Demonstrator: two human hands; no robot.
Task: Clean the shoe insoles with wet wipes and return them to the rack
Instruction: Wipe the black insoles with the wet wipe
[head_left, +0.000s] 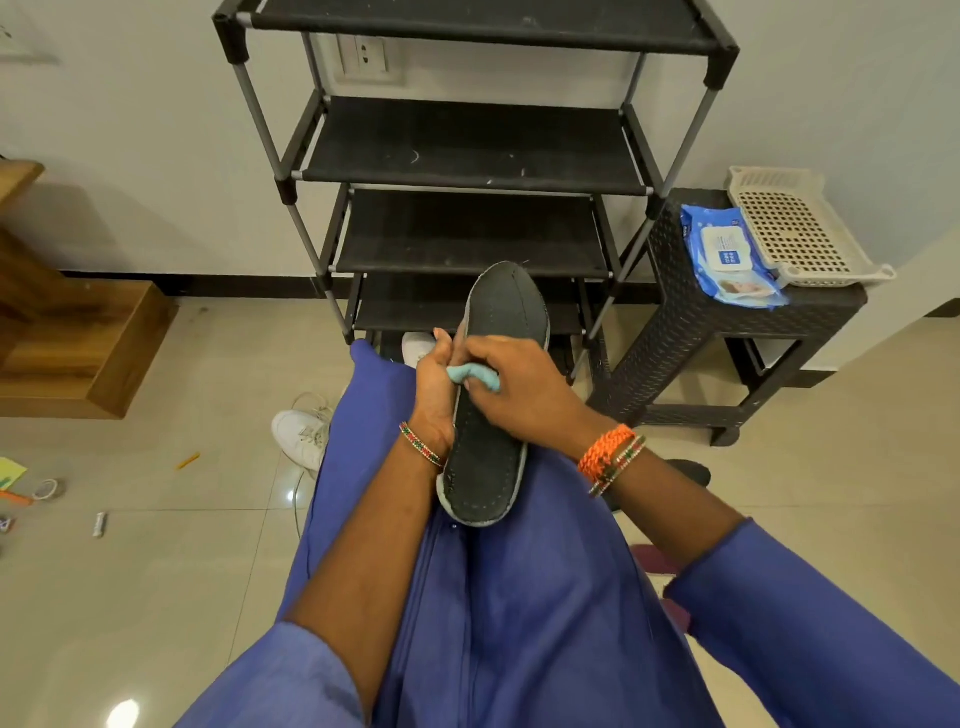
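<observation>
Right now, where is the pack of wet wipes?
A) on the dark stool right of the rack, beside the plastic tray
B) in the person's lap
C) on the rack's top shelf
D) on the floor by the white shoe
A: the blue pack of wet wipes lies on the dark stool right of the rack, against the cream plastic tray.

A dark insole (496, 395) stands tilted on a blue-clad lap, toe toward twelve o'clock. The left hand (434, 387) grips its nine o'clock edge; the right hand (524, 395) presses a bunched pale wipe (475, 375) against its middle. Behind stands a black shoe rack (470, 150). At two o'clock, a blue wipes pack (730, 257) lies just beside a cream basket (800, 228) on a dark stool (691, 332). A white sneaker (301, 436) sits at nine o'clock.
</observation>
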